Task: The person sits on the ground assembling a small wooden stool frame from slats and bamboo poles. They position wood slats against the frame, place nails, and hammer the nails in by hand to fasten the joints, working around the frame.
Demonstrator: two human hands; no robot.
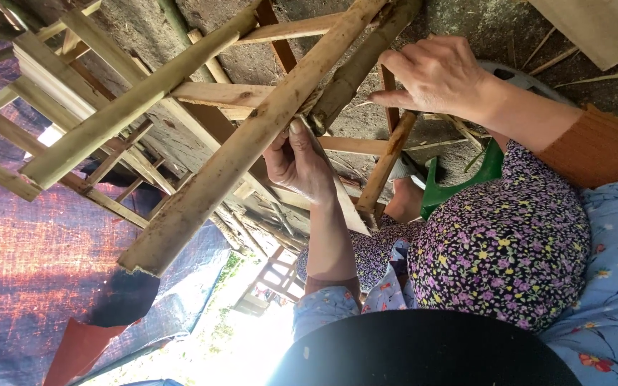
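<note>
Nearest is the dark hat brim (423, 350) and the flowered trousers (502, 264). Above the knee, the left hand (298, 161) has its fingers closed around a thin bamboo strip (341, 200), pressed at the crossing of two bamboo poles (252, 143). The right hand (438, 75) rests on the farther pole, fingers bent over it, holding it steady. Behind stand more bamboo frames (59, 78). I judge the strip could slip loose if the grip relaxes, or its edge could cut a finger.

A blue tarpaulin (44, 286), a green plastic stool (459, 182) and stacked wooden frames (59, 86).
</note>
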